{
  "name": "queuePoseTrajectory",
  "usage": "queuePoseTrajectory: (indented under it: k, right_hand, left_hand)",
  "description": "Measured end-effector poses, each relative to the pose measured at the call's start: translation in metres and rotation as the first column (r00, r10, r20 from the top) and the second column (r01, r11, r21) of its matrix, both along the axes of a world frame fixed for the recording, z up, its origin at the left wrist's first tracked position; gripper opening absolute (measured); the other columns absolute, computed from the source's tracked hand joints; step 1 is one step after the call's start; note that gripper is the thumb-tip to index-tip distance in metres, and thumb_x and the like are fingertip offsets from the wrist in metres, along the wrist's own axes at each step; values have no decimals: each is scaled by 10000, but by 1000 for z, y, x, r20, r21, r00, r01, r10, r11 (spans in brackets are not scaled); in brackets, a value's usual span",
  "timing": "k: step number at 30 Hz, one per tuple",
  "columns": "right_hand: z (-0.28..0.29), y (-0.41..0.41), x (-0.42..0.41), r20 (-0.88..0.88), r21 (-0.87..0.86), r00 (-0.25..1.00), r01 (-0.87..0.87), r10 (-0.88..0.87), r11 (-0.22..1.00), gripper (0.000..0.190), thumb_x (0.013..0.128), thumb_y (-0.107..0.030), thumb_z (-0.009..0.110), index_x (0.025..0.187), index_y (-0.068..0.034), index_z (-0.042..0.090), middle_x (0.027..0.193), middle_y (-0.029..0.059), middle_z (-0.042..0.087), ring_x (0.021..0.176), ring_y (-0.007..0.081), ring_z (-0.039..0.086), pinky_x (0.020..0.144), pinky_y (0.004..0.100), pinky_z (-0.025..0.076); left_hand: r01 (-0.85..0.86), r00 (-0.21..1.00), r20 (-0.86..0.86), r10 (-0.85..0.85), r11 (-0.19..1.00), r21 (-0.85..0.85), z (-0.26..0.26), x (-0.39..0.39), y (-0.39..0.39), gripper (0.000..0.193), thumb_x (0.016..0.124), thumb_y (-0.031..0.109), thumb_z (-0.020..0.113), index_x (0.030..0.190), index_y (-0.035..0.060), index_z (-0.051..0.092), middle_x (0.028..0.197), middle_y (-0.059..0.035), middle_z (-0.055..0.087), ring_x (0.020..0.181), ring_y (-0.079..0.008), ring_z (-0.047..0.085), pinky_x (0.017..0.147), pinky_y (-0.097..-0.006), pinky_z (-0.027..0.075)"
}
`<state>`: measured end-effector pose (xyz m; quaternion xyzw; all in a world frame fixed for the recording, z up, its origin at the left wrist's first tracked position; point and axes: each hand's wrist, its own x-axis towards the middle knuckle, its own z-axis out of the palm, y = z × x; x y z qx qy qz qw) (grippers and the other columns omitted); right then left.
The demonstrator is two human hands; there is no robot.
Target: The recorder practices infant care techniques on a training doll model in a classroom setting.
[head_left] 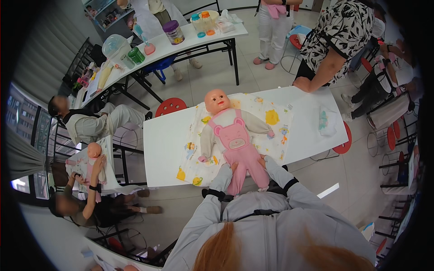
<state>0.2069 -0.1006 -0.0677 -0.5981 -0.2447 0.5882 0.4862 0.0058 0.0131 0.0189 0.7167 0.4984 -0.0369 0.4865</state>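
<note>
A baby doll lies face up on a patterned cloth, its head away from me. It wears a whitish long-sleeved top and pink bib overalls with a bear face on the chest. Its legs reach over the table's near edge towards my lap. My left hand is at the outer side of one thigh, its thumb over the pink fabric. At the other thigh, my right hand holds the opposite side in the same way. Most of the fingers on both hands are hidden by the trouser legs and my grey sleeves.
On the white table, a folded diaper lies at the right. A person in a patterned top leans a hand on the far corner. Red stools stand around. Bottles and a tin occupy the back table.
</note>
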Motion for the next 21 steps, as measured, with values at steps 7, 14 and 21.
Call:
queuePoseTrajectory:
  k: [7, 14, 21]
  right_hand:
    - [5, -1, -2, -33, 1, 999, 31, -31, 1000, 406, 945, -179, 444, 1285, 43, 446, 1111, 81, 592, 950, 122, 549, 843, 249, 448]
    - [1, -1, -3, -21, -6, 998, 55, -55, 998, 397, 933, -180, 470, 1260, 45, 470, 1056, 90, 603, 902, 131, 553, 798, 245, 458]
    - [-5, -1, -3, -36, -13, 996, 78, -79, 997, 401, 931, -189, 476, 1261, 39, 474, 1045, 91, 606, 883, 132, 554, 781, 246, 460]
  left_hand:
    - [20, 1000, -2, -20, 998, 62, -5, -3, -1, 565, 893, 501, 441, 810, -28, 623, 682, -180, 621, 622, -297, 604, 617, -372, 462]
    - [4, 999, 45, -10, 991, 131, -13, -5, -2, 543, 894, 489, 452, 754, -12, 607, 636, -167, 600, 582, -281, 585, 590, -373, 449]
    - [21, 1000, 5, -22, 1000, 23, -5, -2, 0, 544, 893, 488, 454, 773, -19, 610, 640, -174, 600, 583, -281, 585, 599, -374, 450]
